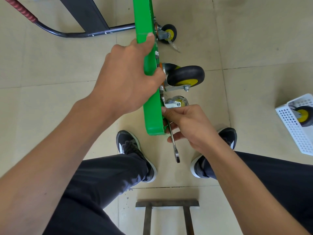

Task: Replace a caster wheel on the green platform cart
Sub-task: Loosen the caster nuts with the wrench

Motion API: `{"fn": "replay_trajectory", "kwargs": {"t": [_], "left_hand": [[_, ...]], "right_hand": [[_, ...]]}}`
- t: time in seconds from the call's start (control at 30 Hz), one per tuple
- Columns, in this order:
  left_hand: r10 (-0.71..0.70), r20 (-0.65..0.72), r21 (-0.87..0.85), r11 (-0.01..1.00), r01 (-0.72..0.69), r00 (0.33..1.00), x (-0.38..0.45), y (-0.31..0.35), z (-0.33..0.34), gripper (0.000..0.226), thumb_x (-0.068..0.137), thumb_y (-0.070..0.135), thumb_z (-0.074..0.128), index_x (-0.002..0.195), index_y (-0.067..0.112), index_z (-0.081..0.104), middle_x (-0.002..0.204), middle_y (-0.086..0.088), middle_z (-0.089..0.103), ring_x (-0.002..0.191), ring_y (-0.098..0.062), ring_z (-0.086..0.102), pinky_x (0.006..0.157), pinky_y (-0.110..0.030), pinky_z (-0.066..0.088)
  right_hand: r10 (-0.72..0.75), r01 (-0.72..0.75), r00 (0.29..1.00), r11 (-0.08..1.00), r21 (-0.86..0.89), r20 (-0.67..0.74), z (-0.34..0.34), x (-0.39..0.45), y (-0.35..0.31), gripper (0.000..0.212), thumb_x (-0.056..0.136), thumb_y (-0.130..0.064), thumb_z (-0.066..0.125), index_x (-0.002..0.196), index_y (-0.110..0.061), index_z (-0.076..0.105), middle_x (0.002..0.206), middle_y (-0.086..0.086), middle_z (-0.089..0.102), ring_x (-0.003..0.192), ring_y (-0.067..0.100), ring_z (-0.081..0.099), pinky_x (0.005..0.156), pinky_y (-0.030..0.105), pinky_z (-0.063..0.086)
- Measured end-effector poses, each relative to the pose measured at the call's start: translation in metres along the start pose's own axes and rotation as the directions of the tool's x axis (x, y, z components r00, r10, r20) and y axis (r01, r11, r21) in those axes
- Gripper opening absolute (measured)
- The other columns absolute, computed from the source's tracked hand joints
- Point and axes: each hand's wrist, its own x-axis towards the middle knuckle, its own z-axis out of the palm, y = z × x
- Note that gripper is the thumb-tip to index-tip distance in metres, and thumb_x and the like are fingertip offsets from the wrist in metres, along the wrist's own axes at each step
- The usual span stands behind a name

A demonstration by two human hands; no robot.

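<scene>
Cart [149, 68] tipped on edge on the floor tiles [254, 39], underside turned rightward so the casters stand clear and reachable. Left hand [128, 78] wrapped around the green deck's rim, presumably bracing it upright. Right hand [189, 126] pinching a flat spanner [175, 146] against the deck's near corner, beside a wrapped caster [176, 102]; likely working a mounting bolt, though the fastener itself hidden. Larger black-and-yellow caster [185, 77] just beyond on the same underside, another [166, 33] at the far corner. Well right of the cart, white perforated basket [294, 126] holding a spare wheel [304, 116], parked within reach.
</scene>
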Motion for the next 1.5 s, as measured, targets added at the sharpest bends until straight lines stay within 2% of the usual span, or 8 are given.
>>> {"fn": "replay_trajectory", "kwargs": {"t": [0.1, 0.33, 0.53, 0.67, 0.9, 1.03, 1.13, 1.5], "left_hand": [[0.0, 0.003, -0.003, 1.0, 0.0, 1.0, 0.0, 0.0, 0.0, 0.065, 0.093, 0.041, 0.052, 0.153, 0.02, 0.037, 0.144, -0.008, 0.056, 0.118, -0.031, 0.061, 0.102, -0.042, 0.049], [-0.008, 0.008, -0.001, 1.0, 0.008, 1.0, -0.001, 0.002, -0.001, 0.065, 0.093, 0.039, 0.053, 0.153, 0.018, 0.036, 0.145, -0.008, 0.055, 0.114, -0.031, 0.063, 0.101, -0.043, 0.049], [-0.006, 0.018, -0.006, 1.0, 0.006, 1.0, -0.002, 0.002, -0.001, 0.067, 0.092, 0.04, 0.05, 0.153, 0.018, 0.036, 0.145, -0.009, 0.055, 0.111, -0.03, 0.065, 0.1, -0.043, 0.05], [-0.015, 0.023, -0.002, 1.0, 0.015, 1.0, -0.001, 0.001, -0.001, 0.068, 0.091, 0.041, 0.05, 0.153, 0.019, 0.036, 0.143, -0.01, 0.056, 0.11, -0.031, 0.064, 0.101, -0.047, 0.049], [-0.028, 0.034, -0.023, 0.999, 0.028, 0.999, -0.001, 0.002, -0.002, 0.07, 0.088, 0.043, 0.049, 0.153, 0.019, 0.038, 0.141, -0.011, 0.058, 0.112, -0.034, 0.064, 0.101, -0.049, 0.049], [-0.033, 0.036, -0.03, 0.999, 0.035, 0.999, -0.002, 0.002, -0.002, 0.069, 0.089, 0.043, 0.049, 0.153, 0.019, 0.037, 0.143, -0.011, 0.056, 0.114, -0.033, 0.063, 0.101, -0.049, 0.049], [-0.028, 0.031, -0.035, 0.999, 0.029, 0.999, -0.002, 0.002, -0.002, 0.067, 0.091, 0.04, 0.051, 0.153, 0.019, 0.036, 0.146, -0.009, 0.054, 0.113, -0.031, 0.064, 0.102, -0.046, 0.05], [-0.019, 0.021, -0.012, 1.0, 0.019, 1.0, 0.0, -0.001, 0.0, 0.068, 0.091, 0.043, 0.051, 0.153, 0.021, 0.036, 0.145, -0.007, 0.055, 0.12, -0.03, 0.06, 0.105, -0.042, 0.047]], "right_hand": [[-0.021, 0.021, 1.0, 1.0, 0.017, -0.011, 0.003, 0.001, -0.006, 0.032, 0.095, -0.026, 0.067, 0.095, 0.004, 0.075, 0.079, 0.019, 0.07, 0.054, 0.016, 0.065, 0.047, 0.028, 0.053], [-0.027, 0.026, 0.999, 1.0, -0.013, -0.026, 0.006, 0.006, -0.004, 0.029, 0.096, -0.025, 0.066, 0.096, 0.002, 0.075, 0.089, 0.023, 0.073, 0.056, 0.017, 0.066, 0.045, 0.026, 0.052], [-0.111, 0.105, 0.994, 0.978, -0.18, -0.024, -0.001, 0.019, 0.013, 0.019, 0.098, -0.019, 0.064, 0.105, -0.002, 0.071, 0.096, 0.018, 0.073, 0.076, 0.023, 0.071, 0.052, 0.031, 0.058], [-0.307, 0.261, 0.95, 0.883, -0.39, -0.059, -0.007, 0.037, 0.029, 0.014, 0.093, -0.016, 0.069, 0.105, -0.01, 0.072, 0.098, 0.007, 0.072, 0.089, 0.023, 0.068, 0.076, 0.043, 0.058], [-0.53, 0.413, 0.847, 0.627, -0.66, 0.027, -0.018, 0.045, 0.036, 0.01, 0.094, -0.017, 0.067, 0.099, -0.01, 0.072, 0.088, 0.001, 0.067, 0.079, 0.02, 0.057, 0.069, 0.037, 0.045], [-0.35, 0.28, 0.932, 0.86, -0.426, -0.094, -0.028, 0.031, 0.044, 0.013, 0.095, -0.02, 0.069, 0.102, -0.01, 0.075, 0.085, 0.006, 0.072, 0.072, 0.019, 0.065, 0.068, 0.039, 0.061], [-0.201, 0.184, 0.979, 0.943, -0.276, -0.036, -0.032, 0.022, 0.039, 0.016, 0.094, -0.019, 0.07, 0.1, -0.006, 0.076, 0.083, 0.016, 0.07, 0.065, 0.025, 0.067, 0.062, 0.043, 0.063], [-0.076, 0.073, 0.99, 0.997, 0.027, 0.116, -0.017, 0.007, 0.005, 0.031, 0.095, -0.015, 0.065, 0.103, 0.014, 0.069, 0.072, 0.018, 0.063, 0.055, 0.02, 0.06, 0.053, 0.028, 0.057]]}}
